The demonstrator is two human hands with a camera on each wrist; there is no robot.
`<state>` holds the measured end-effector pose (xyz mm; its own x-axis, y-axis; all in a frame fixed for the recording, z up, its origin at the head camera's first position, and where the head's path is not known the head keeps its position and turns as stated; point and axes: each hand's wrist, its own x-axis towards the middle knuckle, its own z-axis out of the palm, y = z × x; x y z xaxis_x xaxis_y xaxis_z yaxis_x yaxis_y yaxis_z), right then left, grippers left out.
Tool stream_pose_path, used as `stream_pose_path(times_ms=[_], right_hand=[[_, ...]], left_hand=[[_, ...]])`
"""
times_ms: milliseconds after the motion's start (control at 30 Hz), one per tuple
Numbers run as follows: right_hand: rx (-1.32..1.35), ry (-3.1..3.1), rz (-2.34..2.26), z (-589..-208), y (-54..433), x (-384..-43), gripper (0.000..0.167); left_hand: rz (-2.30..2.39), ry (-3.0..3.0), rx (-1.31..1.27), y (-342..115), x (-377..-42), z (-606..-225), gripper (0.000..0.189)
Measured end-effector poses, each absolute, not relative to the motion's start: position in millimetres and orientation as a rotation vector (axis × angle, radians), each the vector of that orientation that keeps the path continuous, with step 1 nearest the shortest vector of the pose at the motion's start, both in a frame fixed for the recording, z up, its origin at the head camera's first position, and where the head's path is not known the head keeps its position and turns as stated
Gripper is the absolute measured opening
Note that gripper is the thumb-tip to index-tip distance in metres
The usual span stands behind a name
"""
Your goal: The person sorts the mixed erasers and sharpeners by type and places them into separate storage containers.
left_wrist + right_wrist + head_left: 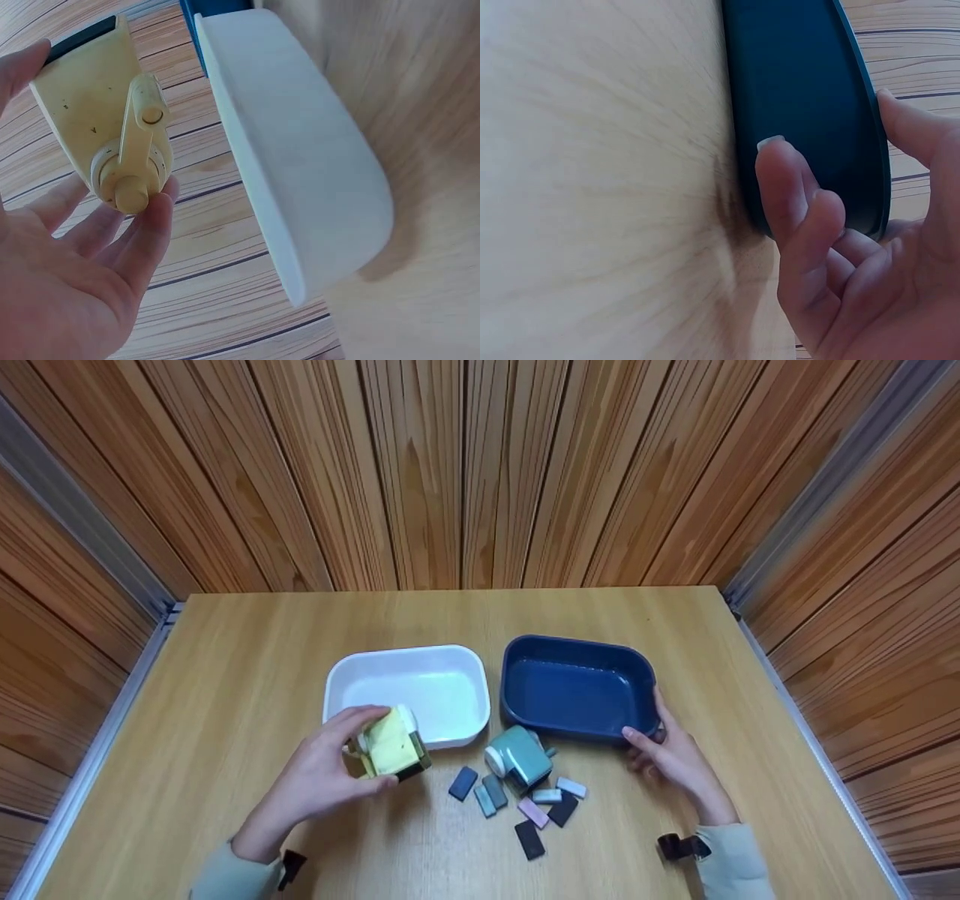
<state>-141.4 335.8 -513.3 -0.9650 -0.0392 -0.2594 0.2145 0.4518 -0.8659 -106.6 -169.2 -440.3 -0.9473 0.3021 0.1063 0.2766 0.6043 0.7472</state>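
Note:
In the head view my left hand (322, 772) holds a pale yellow crank pencil sharpener (391, 742) above the table, over the near left part of the white basin (450, 697). The left wrist view shows the sharpener's crank handle (139, 127), with thumb and fingers around its body. My right hand (679, 761) grips the near right corner of the dark blue basin (577, 694), with digits on two sides of the corner. In the right wrist view, fingertips (780, 169) overlap the basin's outer wall. The inside of the blue basin shows nothing in it.
A teal sharpener (523, 757) of similar shape lies in front of the basins. Around it are several small eraser-like blocks, among them a black one (530, 840), a pink one (533, 812) and a dark blue one (463, 784). Wood-patterned walls (420, 472) enclose the table.

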Motion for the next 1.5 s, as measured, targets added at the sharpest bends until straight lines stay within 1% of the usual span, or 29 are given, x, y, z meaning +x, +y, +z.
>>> stream_pose_path(times_ms=[300, 667, 933, 1167, 1500], right_hand=[[0.149, 2.448, -1.566, -511, 334, -143, 0.097], [0.17, 2.418, -1.563, -514, 338, -146, 0.094], [0.143, 2.453, -1.544, -512, 335, -143, 0.094], [0.135, 2.437, -1.594, -513, 333, -142, 0.096], [0.176, 2.404, -1.583, -513, 334, -140, 0.096]], left_hand=[[1.229, 2.832, 0.614, -164, -133, -425, 0.08], [1.046, 2.813, 0.63, -151, -161, -412, 0.081], [0.904, 2.799, 0.638, -139, -176, -407, 0.082], [0.829, 2.785, 0.726, -128, -189, -403, 0.081], [0.723, 2.734, 0.768, -112, -206, -408, 0.08]])
